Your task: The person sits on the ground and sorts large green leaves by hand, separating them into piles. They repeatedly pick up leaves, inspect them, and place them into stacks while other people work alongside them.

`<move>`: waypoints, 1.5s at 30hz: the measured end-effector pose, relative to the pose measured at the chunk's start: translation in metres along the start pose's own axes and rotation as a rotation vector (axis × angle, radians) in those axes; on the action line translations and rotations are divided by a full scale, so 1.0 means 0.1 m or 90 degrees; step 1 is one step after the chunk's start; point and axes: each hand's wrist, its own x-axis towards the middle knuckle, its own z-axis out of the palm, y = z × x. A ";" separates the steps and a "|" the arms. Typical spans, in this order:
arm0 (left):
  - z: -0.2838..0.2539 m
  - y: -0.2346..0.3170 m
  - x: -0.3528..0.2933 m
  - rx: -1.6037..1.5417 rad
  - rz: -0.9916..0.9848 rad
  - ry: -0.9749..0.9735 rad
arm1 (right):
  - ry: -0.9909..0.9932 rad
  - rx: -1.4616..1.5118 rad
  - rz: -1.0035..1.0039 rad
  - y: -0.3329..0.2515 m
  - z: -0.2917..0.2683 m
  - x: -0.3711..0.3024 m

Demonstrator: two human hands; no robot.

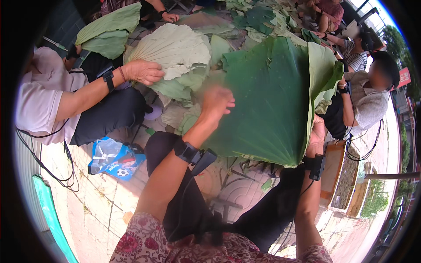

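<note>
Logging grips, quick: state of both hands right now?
Left hand: loosely curled; whether it holds anything cannot be told.
Right hand: holding the large, dark-green plant leaf at its edge.

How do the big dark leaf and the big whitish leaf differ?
The dark leaf is deep green, the whitish leaf pale. The dark leaf looks larger than the whitish leaf. The right hand is at the dark leaf, a co-worker's hand at the whitish leaf. Both show veins.

I get harsh daylight bleaching paving tiles, sky glaring upper right; left hand hazy; fisheye rim bowed, black.
</note>
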 end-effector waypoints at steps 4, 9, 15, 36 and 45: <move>0.12 0.05 0.04 0.002 0.008 -0.018 | -0.031 -0.035 -0.102 -0.16 0.06 -0.19; 0.19 0.08 0.02 0.021 0.017 -0.027 | 0.319 -0.538 -0.288 -0.17 -0.31 -0.11; 0.25 0.00 0.07 0.035 0.013 -0.060 | 0.285 -0.730 -0.287 0.15 -0.39 0.02; 0.24 -0.24 0.11 0.123 -0.020 -0.145 | 0.101 -0.317 -0.408 -0.04 0.16 -0.13; 0.54 -0.72 0.08 -0.046 -0.184 -0.286 | -0.228 -0.636 0.161 1.07 0.61 -0.34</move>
